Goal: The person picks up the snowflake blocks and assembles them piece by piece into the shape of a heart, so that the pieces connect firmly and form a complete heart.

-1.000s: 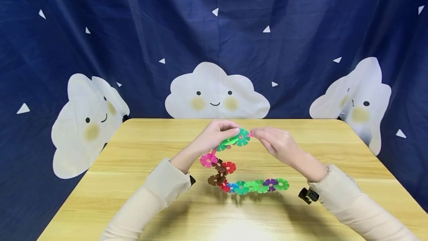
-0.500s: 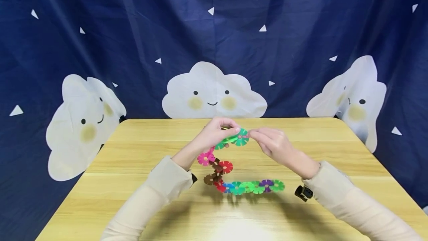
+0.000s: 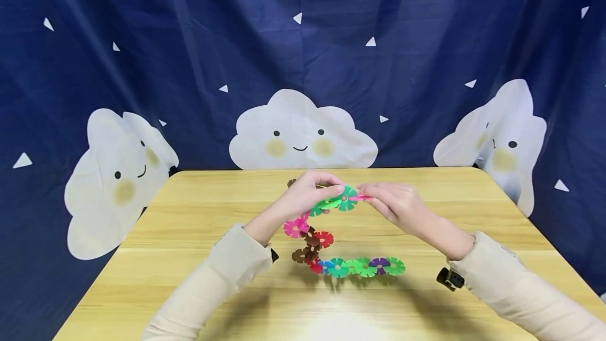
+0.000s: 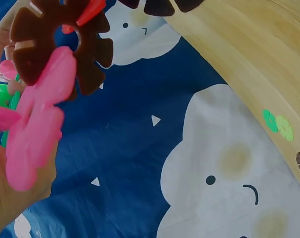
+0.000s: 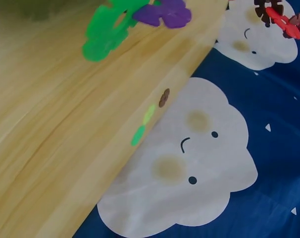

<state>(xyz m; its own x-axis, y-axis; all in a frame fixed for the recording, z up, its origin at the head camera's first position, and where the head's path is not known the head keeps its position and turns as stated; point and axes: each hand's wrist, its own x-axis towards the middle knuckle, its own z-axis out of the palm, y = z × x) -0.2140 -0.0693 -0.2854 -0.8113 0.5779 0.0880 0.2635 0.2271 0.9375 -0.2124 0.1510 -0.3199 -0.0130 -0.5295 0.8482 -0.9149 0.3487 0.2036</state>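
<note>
A bent chain of slotted flower-shaped plastic discs (image 3: 338, 268) hangs above the table, with brown, red, pink, purple, blue and several green discs joined. Near its upper end my left hand (image 3: 306, 192) pinches the green discs between thumb and fingers. The last teal disc (image 3: 349, 199) sticks out to the right of that hand. My right hand (image 3: 401, 205) pinches a pink disc (image 3: 362, 197) against the teal disc's right edge; how deep its slot sits cannot be told. In the left wrist view, a brown disc (image 4: 31, 42) and pink discs (image 4: 38, 129) of the chain hang close to the camera.
Loose discs lie near the table's far edge: a brown one (image 5: 164, 97), a yellow-green one (image 5: 149, 114) and a green one (image 5: 138, 135). Behind the wooden table (image 3: 189, 278) hangs a dark blue curtain (image 3: 303, 57) printed with clouds.
Half a second ago the right fingers were closer to the teal disc and covered most of the pink disc. Now they sit slightly further right, and more pink shows. The left hand keeps its hold.
</note>
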